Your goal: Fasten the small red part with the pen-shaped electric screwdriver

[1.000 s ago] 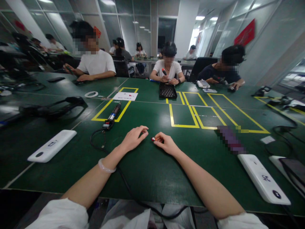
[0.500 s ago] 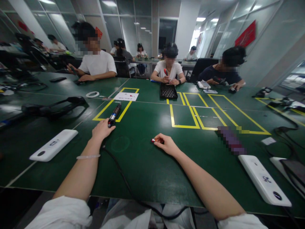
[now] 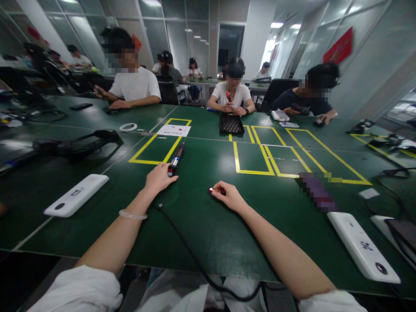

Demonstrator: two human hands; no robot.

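My left hand (image 3: 160,178) is closed around the rear end of a dark electric screwdriver (image 3: 176,158) with a silver and blue band. Its thin tip points away from me, just right of a yellow taped rectangle. A black cable (image 3: 182,242) runs from near my left wrist toward the table's front edge. To the right, my right hand (image 3: 227,196) pinches a small red piece with a whitish part (image 3: 211,190) between thumb and fingers, low over the green table (image 3: 201,234). The fingers hide part of it, so its kind is unclear.
A white power bank (image 3: 76,196) lies left and another white power bank (image 3: 364,247) right. Yellow tape outlines (image 3: 255,172) mark the table. Across from me, a co-worker works over a black tray (image 3: 232,125). A paper sheet (image 3: 173,130) and tape roll (image 3: 128,127) lie farther left.
My left hand has moved right with the screwdriver, which has left the taped rectangle. My right hand holds the small red piece in nearly the same spot.
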